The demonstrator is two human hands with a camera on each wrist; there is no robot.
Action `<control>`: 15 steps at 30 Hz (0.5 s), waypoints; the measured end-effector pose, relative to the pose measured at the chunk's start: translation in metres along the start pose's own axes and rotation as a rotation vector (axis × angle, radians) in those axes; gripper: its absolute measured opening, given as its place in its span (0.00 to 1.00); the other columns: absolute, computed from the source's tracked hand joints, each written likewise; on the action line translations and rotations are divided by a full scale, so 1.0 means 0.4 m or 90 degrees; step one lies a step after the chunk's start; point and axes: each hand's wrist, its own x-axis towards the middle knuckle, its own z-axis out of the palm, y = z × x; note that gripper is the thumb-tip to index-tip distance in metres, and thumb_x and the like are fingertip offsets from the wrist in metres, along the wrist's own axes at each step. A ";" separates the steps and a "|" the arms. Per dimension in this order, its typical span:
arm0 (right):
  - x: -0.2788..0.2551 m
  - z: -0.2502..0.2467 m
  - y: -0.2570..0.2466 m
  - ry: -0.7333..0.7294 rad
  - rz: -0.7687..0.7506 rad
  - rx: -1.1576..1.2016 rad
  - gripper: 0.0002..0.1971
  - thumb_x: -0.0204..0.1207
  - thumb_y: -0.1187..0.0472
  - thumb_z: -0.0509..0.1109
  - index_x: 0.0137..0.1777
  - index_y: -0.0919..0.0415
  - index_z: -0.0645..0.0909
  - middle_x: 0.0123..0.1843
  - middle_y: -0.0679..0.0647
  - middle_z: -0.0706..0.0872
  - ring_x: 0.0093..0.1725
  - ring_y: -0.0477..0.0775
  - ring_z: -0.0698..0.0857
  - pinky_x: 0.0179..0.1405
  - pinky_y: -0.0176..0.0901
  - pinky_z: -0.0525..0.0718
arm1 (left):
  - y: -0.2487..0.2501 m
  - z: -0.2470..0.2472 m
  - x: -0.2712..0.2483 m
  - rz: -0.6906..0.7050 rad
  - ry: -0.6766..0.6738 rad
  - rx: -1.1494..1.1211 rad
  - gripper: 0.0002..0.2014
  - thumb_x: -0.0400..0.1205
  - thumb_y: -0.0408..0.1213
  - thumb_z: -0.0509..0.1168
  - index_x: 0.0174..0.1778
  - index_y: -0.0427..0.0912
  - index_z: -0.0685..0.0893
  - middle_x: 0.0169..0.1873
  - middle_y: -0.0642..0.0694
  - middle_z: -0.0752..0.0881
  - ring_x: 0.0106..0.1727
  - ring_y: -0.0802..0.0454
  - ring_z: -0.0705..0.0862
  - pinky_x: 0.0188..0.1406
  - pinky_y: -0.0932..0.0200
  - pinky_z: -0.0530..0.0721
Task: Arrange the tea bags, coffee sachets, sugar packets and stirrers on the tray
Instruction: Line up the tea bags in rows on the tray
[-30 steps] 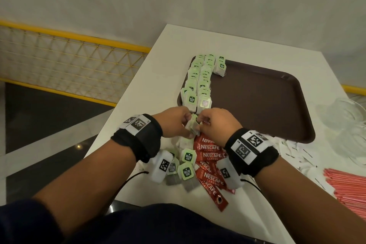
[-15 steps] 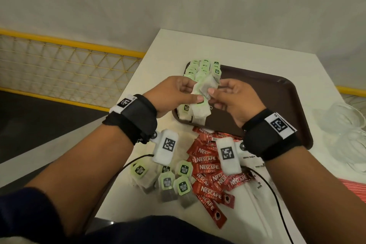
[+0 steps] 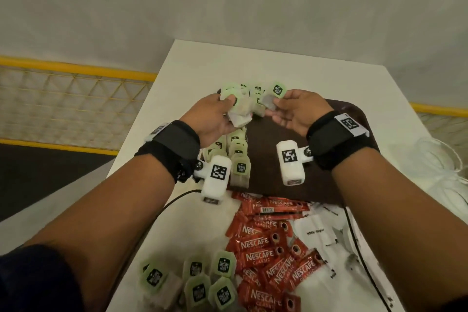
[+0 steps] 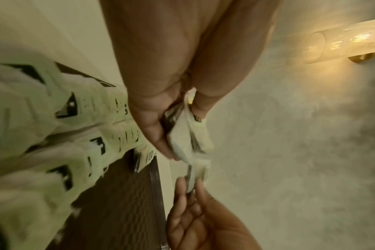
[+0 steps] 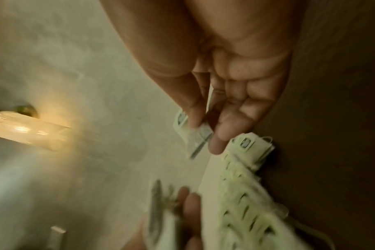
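Head view: both hands are seen raised over the far left corner of the brown tray [image 3: 316, 185]. The left grip [image 3: 215, 119] is closed round a bunch of tea bags [image 3: 239, 115]; the right grip [image 3: 295, 113] pinches a single tea bag [image 3: 274, 95] by thumb and forefinger, its other fingers loosely spread. The bunch and the single bag lie just beside each other; contact between them cannot be told.

A row of tea bags [image 3: 238, 157] is laid along the tray's left edge. The rest of the tray floor is bare. On the white counter [image 3: 202, 63], near the tray's front rim, a heap of red coffee sachets [image 3: 268, 256] is seen, with loose tea bags [image 3: 200, 278] to its left and white sugar packets [image 3: 316, 232] to its right. Stirrers are not made out.

Left wrist view, blurred: the bunch [image 4: 186, 135] is shown clamped between thumb and fingers [image 4: 152, 128], edge-on, with the right hand [image 4: 203, 219] below it holding a bag end. The tray rim [image 4: 156, 186] and the row [image 4: 75, 135] are shown from the side, not seen so in the head view.

Right wrist view, blurred: the single bag [image 5: 195, 133] is shown pinched at the fingertips [image 5: 218, 143], above the far end of the row [image 5: 246, 169]. A lit wall lamp [image 5: 21, 130] appears only in the wrist views.

The counter's left edge runs close beside the tray; a yellow mesh rail [image 3: 63, 99] stands beyond it.
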 end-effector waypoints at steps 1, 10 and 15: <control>0.020 -0.006 0.001 0.008 0.006 -0.027 0.09 0.78 0.73 0.69 0.45 0.60 0.75 0.54 0.62 0.88 0.46 0.58 0.89 0.34 0.39 0.87 | 0.010 -0.006 0.010 -0.008 0.008 -0.015 0.05 0.91 0.34 0.56 0.55 0.37 0.75 0.67 0.33 0.82 0.64 0.35 0.86 0.55 0.44 0.90; 0.165 0.011 0.047 0.093 0.051 -0.234 0.04 0.75 0.69 0.75 0.44 0.62 0.82 0.50 0.63 0.88 0.40 0.52 0.87 0.48 0.42 0.86 | 0.030 -0.069 0.102 -0.028 0.068 -0.003 0.09 0.90 0.35 0.58 0.65 0.36 0.71 0.68 0.34 0.80 0.58 0.35 0.89 0.55 0.43 0.90; 0.198 0.039 0.058 0.137 0.104 -0.255 0.07 0.76 0.68 0.74 0.38 0.61 0.80 0.41 0.58 0.85 0.40 0.52 0.86 0.53 0.46 0.89 | 0.022 -0.087 0.113 -0.031 0.062 -0.010 0.10 0.90 0.34 0.58 0.65 0.36 0.71 0.68 0.33 0.79 0.58 0.36 0.89 0.48 0.46 0.92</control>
